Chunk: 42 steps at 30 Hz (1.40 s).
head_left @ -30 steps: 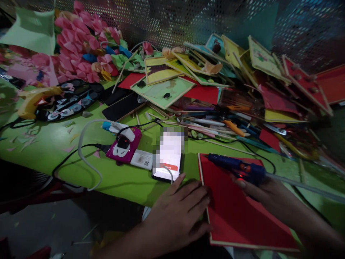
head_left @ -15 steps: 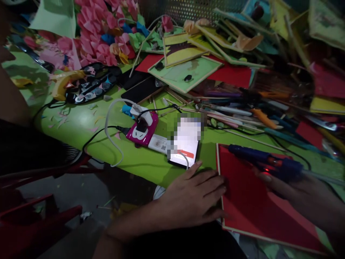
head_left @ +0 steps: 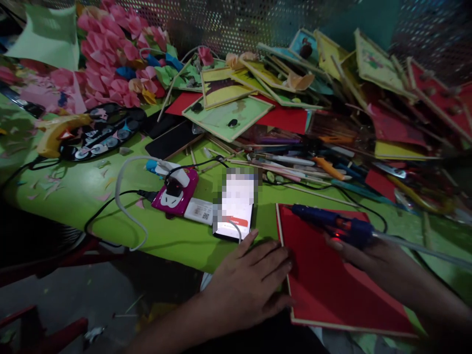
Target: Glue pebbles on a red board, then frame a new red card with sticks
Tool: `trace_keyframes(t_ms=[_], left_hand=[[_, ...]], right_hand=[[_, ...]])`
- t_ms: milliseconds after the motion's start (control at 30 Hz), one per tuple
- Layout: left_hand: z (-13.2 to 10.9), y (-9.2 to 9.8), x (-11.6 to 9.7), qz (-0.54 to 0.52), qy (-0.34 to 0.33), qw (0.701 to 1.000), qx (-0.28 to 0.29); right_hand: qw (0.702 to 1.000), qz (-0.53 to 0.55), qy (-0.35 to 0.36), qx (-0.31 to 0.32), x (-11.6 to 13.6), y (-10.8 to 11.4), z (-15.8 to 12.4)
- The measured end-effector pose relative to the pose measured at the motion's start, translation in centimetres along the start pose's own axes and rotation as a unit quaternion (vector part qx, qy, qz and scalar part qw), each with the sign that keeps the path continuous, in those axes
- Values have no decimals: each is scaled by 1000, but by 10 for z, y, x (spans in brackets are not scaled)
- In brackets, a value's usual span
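My right hand [head_left: 372,260] grips a dark blue hot glue gun [head_left: 332,223] with a red light glowing on it. Its nozzle points left, over the top left corner of a red panel [head_left: 332,290] edged with thin pale sticks. A pale glue stick [head_left: 416,246] runs out of the gun's rear. My left hand [head_left: 250,285] lies flat with fingers stretched, their tips at the panel's left edge. Just above its thumb lies a lit phone [head_left: 236,204], its screen partly blurred, with a white cable [head_left: 236,226] across its lower end.
A magenta power strip [head_left: 175,196] with plugs and cables sits left of the phone. Behind are a yellow glue gun [head_left: 55,135], a dark phone [head_left: 173,137], pink paper flowers [head_left: 110,54], several framed paper panels [head_left: 228,115] and loose sticks and tools [head_left: 295,162].
The camera view has shifted, so the table things sit further left and more of the back shows. Both hands keep about the same places on the red panel.
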<state>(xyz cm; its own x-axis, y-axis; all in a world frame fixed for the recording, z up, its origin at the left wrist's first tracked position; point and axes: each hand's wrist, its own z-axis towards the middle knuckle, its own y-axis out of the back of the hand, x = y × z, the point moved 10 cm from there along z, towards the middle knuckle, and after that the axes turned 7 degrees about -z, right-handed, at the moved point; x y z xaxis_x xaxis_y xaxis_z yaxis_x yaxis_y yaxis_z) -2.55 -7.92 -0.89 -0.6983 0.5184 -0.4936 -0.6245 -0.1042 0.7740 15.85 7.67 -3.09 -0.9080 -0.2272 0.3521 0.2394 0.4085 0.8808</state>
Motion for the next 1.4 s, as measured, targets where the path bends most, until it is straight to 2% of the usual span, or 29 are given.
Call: trace_keyframes(t_ms=[100, 300, 533, 900, 1167, 1400], left_hand=[[-1, 0, 1, 2, 1, 1000, -5], [0, 1, 1, 3, 1, 1000, -7], [-1, -1, 2, 4, 1, 1000, -5], [1, 1, 1, 3, 5, 1000, -18], [0, 1, 1, 8, -1, 1000, -24], [1, 1, 1, 9, 1, 1000, -19]], right_hand=[[999, 14, -13, 32, 1, -8, 0], [999, 35, -11, 35, 17, -9, 1], [999, 47, -4, 0, 5, 4, -5], [998, 53, 13, 12, 9, -3, -4], [999, 32, -9, -3, -7, 1, -8], [999, 29, 22, 5, 19, 0, -3]])
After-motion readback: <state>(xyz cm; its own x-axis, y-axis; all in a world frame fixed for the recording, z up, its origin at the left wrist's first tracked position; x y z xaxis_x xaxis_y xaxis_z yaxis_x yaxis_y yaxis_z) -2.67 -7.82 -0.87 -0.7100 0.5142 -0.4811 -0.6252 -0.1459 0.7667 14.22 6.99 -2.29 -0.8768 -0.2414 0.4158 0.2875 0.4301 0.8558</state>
